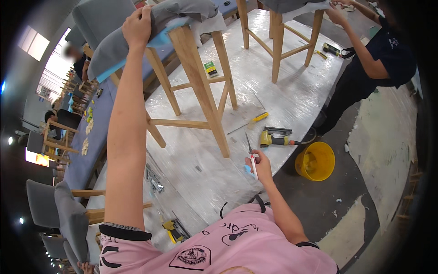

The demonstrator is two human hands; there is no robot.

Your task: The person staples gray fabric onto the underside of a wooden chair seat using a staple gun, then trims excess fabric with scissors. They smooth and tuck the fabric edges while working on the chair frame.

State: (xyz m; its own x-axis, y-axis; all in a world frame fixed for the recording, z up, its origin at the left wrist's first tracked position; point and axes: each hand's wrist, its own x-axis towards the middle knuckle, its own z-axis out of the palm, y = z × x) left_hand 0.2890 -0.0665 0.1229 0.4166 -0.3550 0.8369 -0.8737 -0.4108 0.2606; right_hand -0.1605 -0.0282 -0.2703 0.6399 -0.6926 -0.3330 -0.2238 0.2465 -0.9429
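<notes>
My left hand (137, 28) reaches up to a wooden-legged chair (194, 77) standing on the table, its fingers closed on the grey fabric (169, 16) at the seat. Light blue sheeting (159, 40) shows under that fabric. Low at the table's near right, my right hand (261, 166) is closed around the red and white handles of a pair of scissors (253, 162), blades pointing up and away. A scrap of blue material (248, 170) shows beside its fingers. Just beyond lies a yellow and black staple gun (273, 137) with a hose attached.
Plastic film covers the table (182, 169). On it lie a yellow-handled tool (260, 117), a green and yellow pack (211, 69), loose staple strips (154, 179) and another staple gun (175, 229). A yellow bucket (315, 161) stands on the floor. At right a co-worker (365, 68) handles another chair (277, 41).
</notes>
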